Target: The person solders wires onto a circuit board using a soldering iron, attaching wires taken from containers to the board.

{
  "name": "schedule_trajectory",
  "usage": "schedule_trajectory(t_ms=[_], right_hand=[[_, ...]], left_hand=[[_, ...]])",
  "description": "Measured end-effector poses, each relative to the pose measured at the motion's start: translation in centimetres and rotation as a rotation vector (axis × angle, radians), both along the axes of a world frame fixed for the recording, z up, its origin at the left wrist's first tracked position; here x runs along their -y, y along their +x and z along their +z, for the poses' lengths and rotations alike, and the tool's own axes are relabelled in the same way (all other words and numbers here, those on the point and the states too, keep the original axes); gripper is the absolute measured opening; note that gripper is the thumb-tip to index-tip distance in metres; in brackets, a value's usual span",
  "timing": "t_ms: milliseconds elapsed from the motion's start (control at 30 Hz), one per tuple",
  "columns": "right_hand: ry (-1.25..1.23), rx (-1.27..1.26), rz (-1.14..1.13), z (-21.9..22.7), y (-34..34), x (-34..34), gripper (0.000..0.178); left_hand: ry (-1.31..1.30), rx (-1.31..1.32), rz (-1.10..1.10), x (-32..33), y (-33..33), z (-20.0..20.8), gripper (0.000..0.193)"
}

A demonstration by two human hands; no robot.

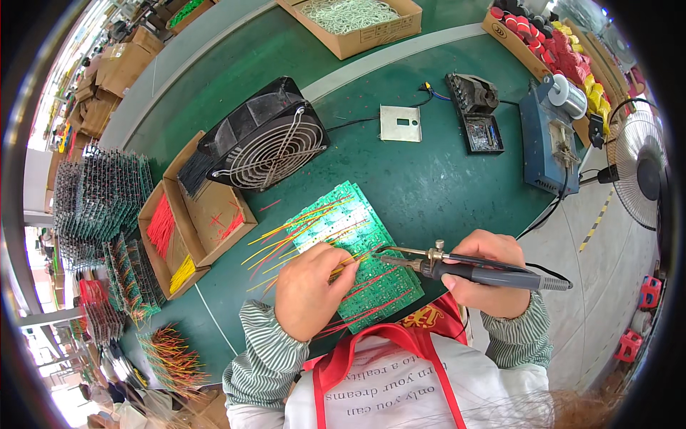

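Note:
A green circuit board panel (357,236) lies on the green table in front of me, with several red and yellow wires sticking out of it. My left hand (311,289) rests on the board's near left part and pinches a yellow wire (343,266) against it. My right hand (486,275) grips a grey soldering iron (493,275) by its handle. The iron's metal tip (382,259) points left and meets the board close to my left fingertips.
A black fan (268,139) leans on a cardboard box (189,229) of red and yellow wires at the left. Racks of wired boards (100,200) stand at far left. A blue solder station (550,139), a metal plate (400,123), a black tray (482,132) and a floor fan (639,168) sit to the right.

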State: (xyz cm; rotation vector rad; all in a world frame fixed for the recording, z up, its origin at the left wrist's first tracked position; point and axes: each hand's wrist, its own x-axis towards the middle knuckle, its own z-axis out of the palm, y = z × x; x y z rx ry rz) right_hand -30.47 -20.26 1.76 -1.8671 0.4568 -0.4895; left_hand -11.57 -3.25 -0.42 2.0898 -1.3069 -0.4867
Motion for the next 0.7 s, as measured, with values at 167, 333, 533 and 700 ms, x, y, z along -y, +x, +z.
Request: schedule_trajectory(t_ms=[167,333,533,700], right_hand=[[-0.024,0.008,-0.028,0.1,-0.8,0.4,0.015],[-0.024,-0.006,-0.066,0.5,-1.4,0.7,0.016],[0.004,-0.029,-0.076,0.4,-1.5,0.9,0.016],[0.055,-0.017,-0.101,0.1,-1.2,0.8,0.015]], left_hand=[[-0.058,0.241,0.165,-1.3,2.2,2.3,0.008],[-0.106,0.294,0.081,-0.2,0.7,2.8,0.006],[-0.034,0.13,-0.055,1.7,-0.7,0.0,0.01],[0.014,0.088,-0.067,2.1,-0.6,-0.2,0.01]])
